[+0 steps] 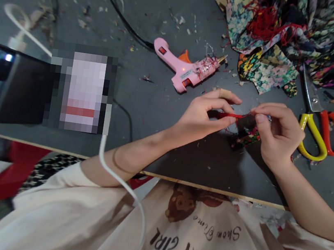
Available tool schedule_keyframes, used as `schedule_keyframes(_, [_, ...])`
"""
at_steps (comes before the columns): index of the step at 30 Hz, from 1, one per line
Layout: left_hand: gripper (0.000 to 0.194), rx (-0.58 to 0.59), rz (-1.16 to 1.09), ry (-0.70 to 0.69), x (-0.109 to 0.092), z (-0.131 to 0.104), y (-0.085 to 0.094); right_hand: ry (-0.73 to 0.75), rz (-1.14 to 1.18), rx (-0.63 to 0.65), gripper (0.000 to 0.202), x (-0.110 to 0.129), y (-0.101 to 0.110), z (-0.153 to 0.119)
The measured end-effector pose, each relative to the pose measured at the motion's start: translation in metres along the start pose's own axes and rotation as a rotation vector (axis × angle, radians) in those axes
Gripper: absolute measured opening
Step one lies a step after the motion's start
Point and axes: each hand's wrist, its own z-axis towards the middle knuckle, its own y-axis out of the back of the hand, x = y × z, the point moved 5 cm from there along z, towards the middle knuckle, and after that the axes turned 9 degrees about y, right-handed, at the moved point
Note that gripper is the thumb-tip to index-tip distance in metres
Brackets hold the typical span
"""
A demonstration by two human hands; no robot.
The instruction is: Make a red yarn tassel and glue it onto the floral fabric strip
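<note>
Between finger and thumb, my left hand [207, 112] pinches a bundle of red thread [233, 115] above the table's front part. My right hand [279, 132], also closed in a pinch, grips the thread's other end, so a short length spans the two hands. Below them lies a small piece of dark floral fabric [247, 137], partly covered by the right hand. A pink glue gun [190, 70] rests beyond my left hand, its metal tip pointing right. Scissors [314, 116] with one yellow and one red handle lie just right of my right hand.
Floral fabric strips [330, 44] and tangled red thread [265, 23] are heaped at the back right. A black box-shaped device [13, 87] and a blurred-out phone-like object [85, 88] stand at left. A white cable [124, 183] crosses my left forearm. Scraps litter the grey table [143, 113].
</note>
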Motion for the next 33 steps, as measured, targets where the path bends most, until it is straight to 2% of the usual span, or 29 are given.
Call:
schedule_keyframes(4, [0.008,0.011,-0.003,-0.010,-0.0006,-0.0003,-0.0006,0.075,-0.066,0.041,0.009,0.0056,-0.0009,0.0004])
schedule_keyframes(7, [0.010,0.017,-0.007,-0.002,0.0002,-0.0003,-0.0008,0.076,-0.098,0.084,0.010,0.0066,-0.0026,0.0018])
schedule_keyframes(16, [0.015,0.026,-0.013,0.008,0.0010,-0.0001,-0.0008,0.148,-0.066,0.136,0.012,0.0091,-0.0057,0.0031])
schedule_keyframes(23, [0.012,0.016,-0.004,0.003,0.0009,-0.0001,-0.0008,0.162,-0.098,0.090,0.015,0.0099,-0.0038,0.0034])
schedule_keyframes(33, [0.008,0.024,-0.013,-0.016,0.0003,-0.0002,-0.0010,0.107,-0.053,0.070,0.019,0.0069,-0.0046,-0.0018])
